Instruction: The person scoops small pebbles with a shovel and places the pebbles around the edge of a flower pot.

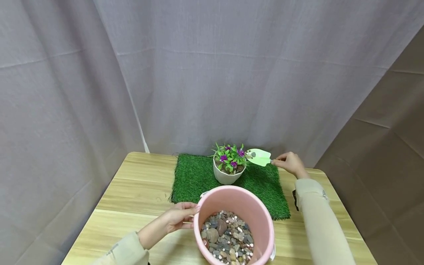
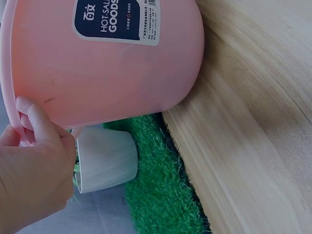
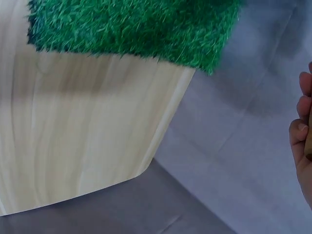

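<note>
My left hand [image 1: 175,218] grips the rim of a pink bucket [image 1: 232,195], thumb on the outer wall in the left wrist view. Grey, brown and white pebbles [image 1: 228,237] cover the bucket's bottom. Out to the right, my right hand [image 1: 289,163] holds a light green garden trowel [image 1: 261,159] by its handle, which looks wooden [image 3: 309,141] in the right wrist view. A few stones [image 1: 251,154] lie on the trowel's tip, beside the edge of a white flowerpot [image 1: 226,179]. Purple flowers and green leaves [image 1: 225,157] grow from the pot, with some stones visible inside.
The pot stands on a green artificial turf mat [image 1: 195,176], behind the bucket. Beneath lies a light wooden table [image 1: 132,195]. Grey curtain [image 1: 212,73] hangs close along its back edge, and a darker cloth [image 1: 384,147] hangs at the right.
</note>
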A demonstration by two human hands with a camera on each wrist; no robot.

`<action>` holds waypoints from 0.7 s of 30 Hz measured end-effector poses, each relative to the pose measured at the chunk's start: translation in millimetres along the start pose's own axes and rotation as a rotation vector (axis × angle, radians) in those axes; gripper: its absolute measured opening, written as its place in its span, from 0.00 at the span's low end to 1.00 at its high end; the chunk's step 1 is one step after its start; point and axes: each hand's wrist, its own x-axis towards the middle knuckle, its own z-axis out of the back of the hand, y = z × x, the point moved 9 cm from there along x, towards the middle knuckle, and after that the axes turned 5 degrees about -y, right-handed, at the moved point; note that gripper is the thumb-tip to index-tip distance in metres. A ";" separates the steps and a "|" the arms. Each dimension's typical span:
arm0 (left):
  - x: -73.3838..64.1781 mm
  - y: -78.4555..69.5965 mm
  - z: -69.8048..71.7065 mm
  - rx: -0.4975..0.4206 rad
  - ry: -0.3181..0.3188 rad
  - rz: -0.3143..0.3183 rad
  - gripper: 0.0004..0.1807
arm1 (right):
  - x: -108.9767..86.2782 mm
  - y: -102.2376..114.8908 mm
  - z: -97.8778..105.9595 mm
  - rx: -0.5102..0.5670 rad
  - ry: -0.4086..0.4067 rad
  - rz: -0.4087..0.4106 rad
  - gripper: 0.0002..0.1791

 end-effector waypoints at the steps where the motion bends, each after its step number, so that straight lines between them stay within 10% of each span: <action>1: 0.3 0.4 -0.4 0.001 0.001 0.001 0.19 | 1.2 2.0 -1.9 -0.016 0.004 -0.003 0.18; 21: 2.1 5.3 3.9 -0.008 0.012 -0.006 0.16 | 23.3 95.5 -8.5 -0.523 -0.145 0.288 0.24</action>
